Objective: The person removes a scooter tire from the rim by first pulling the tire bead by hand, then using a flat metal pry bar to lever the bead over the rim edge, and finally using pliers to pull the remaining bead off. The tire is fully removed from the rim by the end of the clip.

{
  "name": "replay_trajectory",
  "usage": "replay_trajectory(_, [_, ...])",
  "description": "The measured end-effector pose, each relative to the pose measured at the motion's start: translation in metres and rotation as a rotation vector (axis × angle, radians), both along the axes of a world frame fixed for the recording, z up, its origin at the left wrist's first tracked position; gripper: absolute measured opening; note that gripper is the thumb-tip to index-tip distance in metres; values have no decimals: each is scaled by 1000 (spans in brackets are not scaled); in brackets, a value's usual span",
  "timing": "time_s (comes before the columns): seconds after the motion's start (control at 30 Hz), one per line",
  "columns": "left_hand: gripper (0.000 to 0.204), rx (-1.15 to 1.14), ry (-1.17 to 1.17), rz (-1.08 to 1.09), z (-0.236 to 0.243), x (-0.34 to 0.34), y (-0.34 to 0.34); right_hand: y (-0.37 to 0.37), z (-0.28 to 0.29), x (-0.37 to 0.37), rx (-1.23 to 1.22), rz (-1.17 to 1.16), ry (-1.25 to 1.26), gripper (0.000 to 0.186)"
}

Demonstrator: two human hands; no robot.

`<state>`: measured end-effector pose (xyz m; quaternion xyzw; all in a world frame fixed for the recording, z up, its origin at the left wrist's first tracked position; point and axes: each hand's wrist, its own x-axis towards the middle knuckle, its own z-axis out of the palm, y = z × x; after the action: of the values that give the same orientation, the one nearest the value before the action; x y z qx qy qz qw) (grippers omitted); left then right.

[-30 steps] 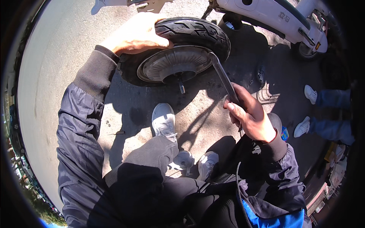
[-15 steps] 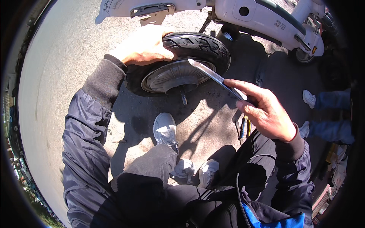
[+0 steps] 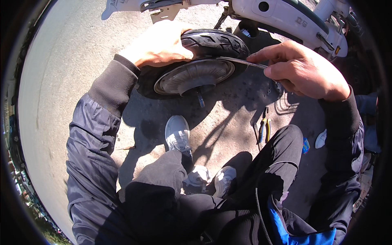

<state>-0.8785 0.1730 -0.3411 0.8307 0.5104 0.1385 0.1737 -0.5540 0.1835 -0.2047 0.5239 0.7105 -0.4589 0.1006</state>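
Observation:
A scooter wheel stands tilted on the ground in front of me, its black treaded tyre (image 3: 216, 43) around a grey metal hub (image 3: 183, 79) with an axle (image 3: 201, 99) sticking out toward me. My left hand (image 3: 163, 45) grips the tyre at its upper left, thumb on the sidewall and fingers over the tread. In my right hand (image 3: 304, 69) is a flat metal tyre lever (image 3: 241, 61), pinched between thumb and fingers. The lever's far tip lies at the seam between tyre and rim, on the wheel's right side; whether it is under the bead I cannot tell.
Beyond the wheel stands a white electric scooter (image 3: 281, 18). Pliers with yellow and blue handles (image 3: 264, 130) lie on the ground by my right knee. A small blue item (image 3: 306, 145) sits farther right, near another person's white shoe (image 3: 321, 139).
My right hand has moved up and to the right, laying the lever flatter, with its tip now against the tyre and rim edge. My left hand keeps its hold on the tyre.

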Motion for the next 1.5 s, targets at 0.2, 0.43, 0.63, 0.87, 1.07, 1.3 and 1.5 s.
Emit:
replay_trajectory(0.2, [66,18,4,-10,3,-2,-1,6,6,-12,-12,61,-4,45])
replay_trajectory(0.43, [67,4,56,23,0,-3,0,21,11,-24,27,187,-102,44])
replay_trajectory(0.63, [67,-24,24,22,2,-1,0,16,3,-28,12,127,-98,46])
replay_trajectory(0.87, [69,-44,0,54,1,0,-5,-38,-38,-5,45,-46,255,45])
replay_trajectory(1.07, [74,-72,39,152,3,3,-10,-83,-69,-9,-61,-341,541,43])
replay_trajectory(1.3, [105,-364,-407,184,2,-32,-37,-84,-91,4,-93,-462,723,36])
replay_trajectory(1.5, [90,-664,-429,420,-65,-87,-92,-67,-95,24,-149,-458,697,40])
